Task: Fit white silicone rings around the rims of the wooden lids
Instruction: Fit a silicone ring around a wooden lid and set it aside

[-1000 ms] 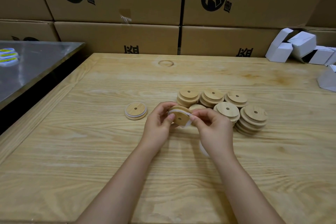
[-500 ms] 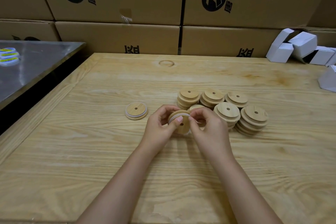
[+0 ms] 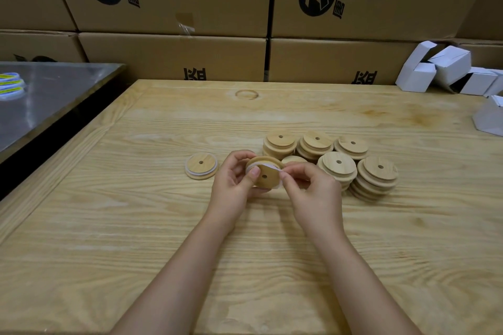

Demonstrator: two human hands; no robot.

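A round wooden lid [image 3: 265, 175] with a centre hole is held tilted above the table, its underside toward me. My left hand [image 3: 234, 185] grips it, thumb pressed on its face. A white silicone ring [image 3: 261, 167] runs partly round its rim, and my right hand [image 3: 310, 187] pinches the ring at the lid's right edge. One lid with a white ring on it [image 3: 201, 165] lies flat to the left. Several stacks of bare wooden lids [image 3: 337, 164] stand just behind and right of my hands.
The work surface is a light wooden table [image 3: 136, 226]. Cardboard cartons [image 3: 174, 57] wall off the back. White folded boxes [image 3: 446, 71] lie at the back right. A metal table [image 3: 49, 95] with tape rolls [image 3: 11, 84] stands to the left.
The lid has turned in my hands so its holed face shows more. My right hand has slid round the rim, stretching the ring over it. The stacks and the finished lid have not moved.
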